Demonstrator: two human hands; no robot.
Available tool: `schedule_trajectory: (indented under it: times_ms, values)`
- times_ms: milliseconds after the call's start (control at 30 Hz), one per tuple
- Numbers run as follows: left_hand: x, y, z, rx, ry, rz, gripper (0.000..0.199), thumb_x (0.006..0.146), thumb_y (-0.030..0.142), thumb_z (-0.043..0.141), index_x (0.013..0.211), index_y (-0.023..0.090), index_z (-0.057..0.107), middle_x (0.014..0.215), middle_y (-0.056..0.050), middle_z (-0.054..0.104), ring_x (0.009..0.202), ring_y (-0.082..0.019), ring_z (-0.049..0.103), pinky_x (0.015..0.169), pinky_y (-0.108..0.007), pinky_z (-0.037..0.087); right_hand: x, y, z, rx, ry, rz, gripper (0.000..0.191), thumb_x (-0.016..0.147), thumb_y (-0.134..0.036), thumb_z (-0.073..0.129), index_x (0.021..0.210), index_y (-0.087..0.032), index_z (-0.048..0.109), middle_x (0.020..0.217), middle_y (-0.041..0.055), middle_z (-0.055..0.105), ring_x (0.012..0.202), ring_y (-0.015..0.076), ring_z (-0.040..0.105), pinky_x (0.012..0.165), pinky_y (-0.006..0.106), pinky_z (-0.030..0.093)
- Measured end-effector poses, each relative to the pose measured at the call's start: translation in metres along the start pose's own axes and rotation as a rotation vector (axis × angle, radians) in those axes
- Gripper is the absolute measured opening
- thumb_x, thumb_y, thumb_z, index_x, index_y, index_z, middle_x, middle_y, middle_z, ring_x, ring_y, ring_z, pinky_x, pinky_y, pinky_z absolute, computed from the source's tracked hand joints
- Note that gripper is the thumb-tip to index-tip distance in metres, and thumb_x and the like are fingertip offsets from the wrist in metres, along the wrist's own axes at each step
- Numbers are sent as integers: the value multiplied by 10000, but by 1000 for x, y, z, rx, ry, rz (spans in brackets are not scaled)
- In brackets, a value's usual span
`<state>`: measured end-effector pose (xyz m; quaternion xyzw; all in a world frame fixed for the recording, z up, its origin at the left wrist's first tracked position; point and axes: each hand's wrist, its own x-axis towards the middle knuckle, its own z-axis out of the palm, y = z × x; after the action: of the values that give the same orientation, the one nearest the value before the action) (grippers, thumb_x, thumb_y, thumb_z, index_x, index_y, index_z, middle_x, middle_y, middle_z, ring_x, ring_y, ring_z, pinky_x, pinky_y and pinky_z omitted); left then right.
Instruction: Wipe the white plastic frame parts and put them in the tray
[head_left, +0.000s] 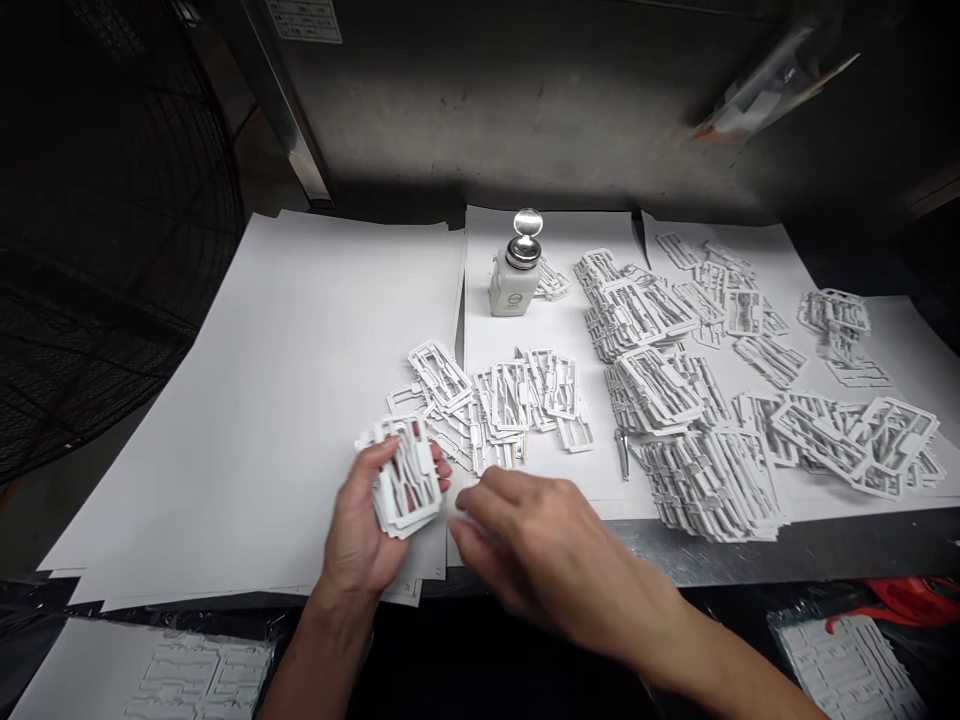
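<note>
My left hand (364,520) grips a small stack of white plastic frames (409,478), thin rectangular pieces with long wavy bars inside. The thumb lies over the front and fingertips show at the right edge. Just right of the stack is my right hand (536,545), apart from it, with thumb and fingers drawn together in a pinch. It is slightly blurred, and whatever lies between its fingertips is hidden. Beyond both hands, a loose heap of similar frames (511,395) lies on white paper sheets (300,330).
A white pump bottle (514,280) with a raised metal lid stands behind the heap. To the right are tall stacked frames (709,485), scattered frames (862,440) and a small metal tool (622,455). Orange-handled scissors (900,600) lie lower right. A fan cage (187,150) stands left.
</note>
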<state>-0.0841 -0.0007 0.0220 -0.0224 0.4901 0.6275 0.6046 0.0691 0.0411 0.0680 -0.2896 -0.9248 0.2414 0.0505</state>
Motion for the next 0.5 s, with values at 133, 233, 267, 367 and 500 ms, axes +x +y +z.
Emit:
schedule_trajectory:
  times_ms: [133,233,267,367,500]
  values:
    - [5,21,-14,-22,53,106,319,711,207,618,1007,88,644,751,-87,657,674,-178,624,634,-288,532,24,20,1,44,62,212,157,880,-218,466,890,-166,614,714,25,616,565,138,536,518,250,326]
    - [9,26,-22,-11,64,122,267,678,115,643,944,102,650,703,-43,614,639,-130,593,604,-229,507,50,33,3,31,65,333,224,871,-235,448,1015,-155,600,664,27,623,542,155,540,495,248,329]
    - [10,26,-24,-10,73,131,249,675,106,647,925,107,651,705,-37,609,643,-128,591,597,-224,503,59,37,2,27,61,372,276,872,-247,438,1090,-143,572,661,33,626,552,166,550,494,250,338]
    - [12,23,-27,-35,102,157,211,692,161,650,899,119,653,742,-49,619,686,-154,603,595,-253,511,87,51,-2,21,23,455,328,855,-280,452,1123,-123,559,714,70,650,645,195,590,529,260,385]
    - [13,21,-27,-94,65,136,156,705,208,636,836,126,651,749,-62,614,709,-178,603,604,-291,513,123,68,-13,9,-68,476,197,785,-293,548,869,-142,643,796,95,665,723,208,609,572,266,425]
